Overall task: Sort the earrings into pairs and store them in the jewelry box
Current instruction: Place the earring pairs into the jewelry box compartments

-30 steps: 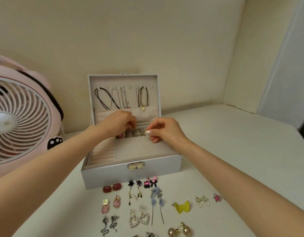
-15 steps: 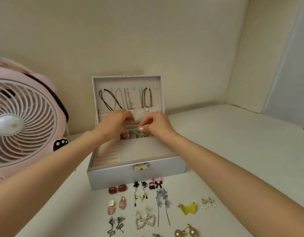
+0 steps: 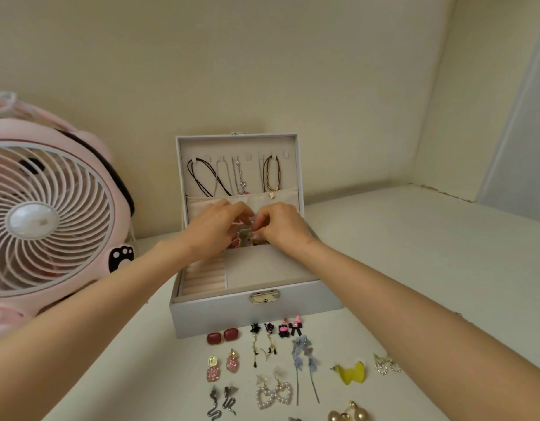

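Observation:
The grey jewelry box [image 3: 220, 316] stands open on the white table, its lid upright with necklaces [image 3: 240, 177] hanging inside. Both hands reach into its rear compartments. My right hand [image 3: 282, 226] pinches a small gold earring [image 3: 251, 236] at its fingertips. My left hand [image 3: 215, 227] has its fingers curled over the neighbouring compartment, beside a pink earring [image 3: 234, 240]; what it holds is hidden. In front of the box lie several earring pairs: red squares [image 3: 222, 335], pearl hearts [image 3: 274, 395], a yellow butterfly [image 3: 351, 372].
A pink fan [image 3: 47, 214] stands left of the box. The table [image 3: 414, 253] meets the wall behind and a corner at the right. More earrings, such as black snakes [image 3: 221, 404] and gold balls [image 3: 347, 414], lie near the front edge.
Both hands have drawn closer together over the rear compartments, the right one shifting left with the gold earring. The view has also tilted a little.

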`<control>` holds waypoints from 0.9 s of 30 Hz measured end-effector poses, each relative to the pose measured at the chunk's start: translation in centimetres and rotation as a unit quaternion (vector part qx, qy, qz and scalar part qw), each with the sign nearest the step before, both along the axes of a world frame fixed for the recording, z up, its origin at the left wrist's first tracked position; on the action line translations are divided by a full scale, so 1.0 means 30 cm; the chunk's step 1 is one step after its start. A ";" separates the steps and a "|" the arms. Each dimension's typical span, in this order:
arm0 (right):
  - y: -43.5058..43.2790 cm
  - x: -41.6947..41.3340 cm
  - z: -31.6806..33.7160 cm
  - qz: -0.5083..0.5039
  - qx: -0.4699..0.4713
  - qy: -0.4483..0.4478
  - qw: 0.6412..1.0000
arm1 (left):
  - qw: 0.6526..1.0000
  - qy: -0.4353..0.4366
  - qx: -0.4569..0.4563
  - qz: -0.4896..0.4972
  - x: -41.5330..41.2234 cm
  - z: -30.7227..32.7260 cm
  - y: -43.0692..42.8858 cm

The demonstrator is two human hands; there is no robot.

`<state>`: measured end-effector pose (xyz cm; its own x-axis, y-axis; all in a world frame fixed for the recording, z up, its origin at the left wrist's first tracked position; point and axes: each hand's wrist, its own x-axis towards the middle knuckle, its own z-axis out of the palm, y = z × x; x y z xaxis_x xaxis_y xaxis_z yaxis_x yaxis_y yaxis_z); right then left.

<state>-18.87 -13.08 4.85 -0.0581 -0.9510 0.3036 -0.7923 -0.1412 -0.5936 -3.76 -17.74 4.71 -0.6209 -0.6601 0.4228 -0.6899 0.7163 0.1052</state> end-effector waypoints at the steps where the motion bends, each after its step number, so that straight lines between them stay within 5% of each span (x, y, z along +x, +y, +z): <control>1: 0.001 0.001 0.001 0.000 -0.003 0.011 1.000 | 1.000 -0.010 0.007 -0.003 -0.005 -0.005 -0.001; 27: 0.001 0.004 0.017 0.035 0.054 0.083 0.994 | 0.993 -0.098 -0.023 0.063 -0.041 0.008 -0.052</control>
